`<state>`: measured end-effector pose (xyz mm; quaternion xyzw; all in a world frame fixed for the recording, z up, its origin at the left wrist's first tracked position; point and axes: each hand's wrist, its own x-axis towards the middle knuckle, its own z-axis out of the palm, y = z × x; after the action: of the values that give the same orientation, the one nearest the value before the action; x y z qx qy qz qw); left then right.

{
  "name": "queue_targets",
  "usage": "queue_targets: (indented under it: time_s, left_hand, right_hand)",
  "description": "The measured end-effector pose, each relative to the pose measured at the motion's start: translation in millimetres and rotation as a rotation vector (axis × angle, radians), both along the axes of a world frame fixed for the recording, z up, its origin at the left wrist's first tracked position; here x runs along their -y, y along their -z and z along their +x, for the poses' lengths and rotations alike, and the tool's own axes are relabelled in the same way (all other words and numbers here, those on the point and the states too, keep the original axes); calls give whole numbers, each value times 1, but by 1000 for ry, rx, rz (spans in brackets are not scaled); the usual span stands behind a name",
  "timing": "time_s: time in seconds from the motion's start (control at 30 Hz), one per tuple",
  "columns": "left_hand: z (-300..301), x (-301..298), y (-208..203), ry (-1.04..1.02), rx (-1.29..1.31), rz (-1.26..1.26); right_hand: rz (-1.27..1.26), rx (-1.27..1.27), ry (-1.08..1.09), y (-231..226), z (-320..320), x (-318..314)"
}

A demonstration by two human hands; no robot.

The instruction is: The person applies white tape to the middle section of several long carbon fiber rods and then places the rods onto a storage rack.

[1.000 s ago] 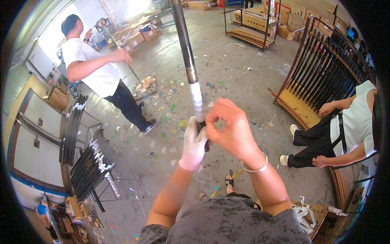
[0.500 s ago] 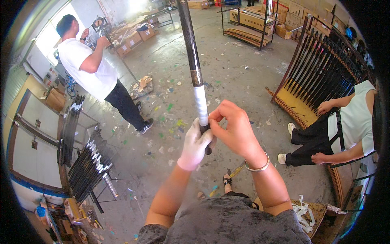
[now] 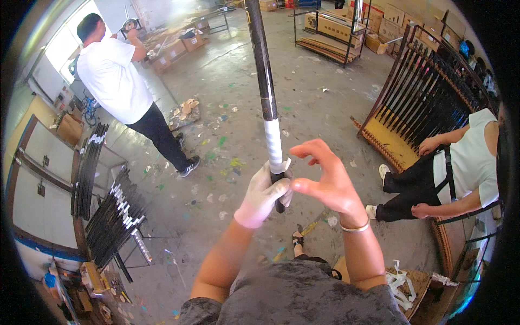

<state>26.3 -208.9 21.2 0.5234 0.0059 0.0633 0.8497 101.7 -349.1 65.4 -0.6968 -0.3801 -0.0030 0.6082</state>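
Observation:
My left hand (image 3: 264, 189), in a white glove, is wrapped round the lower end of a long black rod (image 3: 262, 65). The rod stands up and away from me, its far end beyond the upper edge. White tape (image 3: 273, 142) is wound round the rod just above my fist, and a small loose tape end sticks out on the right. My bare right hand (image 3: 331, 181), with a bangle on its wrist, is just right of the rod. Its fingers and thumb are apart, with nothing between them; the thumb tip is close to the gloved fingers.
A co-worker in white (image 3: 116, 81) stands at far left. Another person (image 3: 466, 154) is at right, beside a rack of black rods (image 3: 422, 92). Taped rods (image 3: 116, 211) lie stacked at left. White strips (image 3: 400, 284) lie on a box at lower right.
My right hand has opened from a pinch at the tape and moved right, off the rod. A loose tape end now shows. At far left the co-worker has turned further away.

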Motion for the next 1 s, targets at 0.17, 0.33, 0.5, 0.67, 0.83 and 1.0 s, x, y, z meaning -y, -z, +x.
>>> queue_targets:
  time_s: [0.17, 0.33, 0.5, 0.67, 0.83, 1.0]
  left_hand:
    - [-6, -5, 7, -84, 22, 198]
    - [-35, -35, 10, 240, 249, -228]
    - [-22, -39, 18, 281, -111, -113]
    - [-17, -42, 35, 94, 79, -297]
    - [0, -43, 27, -9, 124, -119]
    - [3, -49, 22, 37, 53, -273]
  right_hand:
    - [-68, 0, -51, 2, -2, -17]
    - [-139, 490, 249, 19, 61, 26]
    - [-430, 439, 1087, 111, 166, 233]
    - [-441, 223, 980, 123, 130, 245]
    - [-358, 216, 980, 106, 115, 267]
    - [-356, 235, 976, 92, 103, 278]
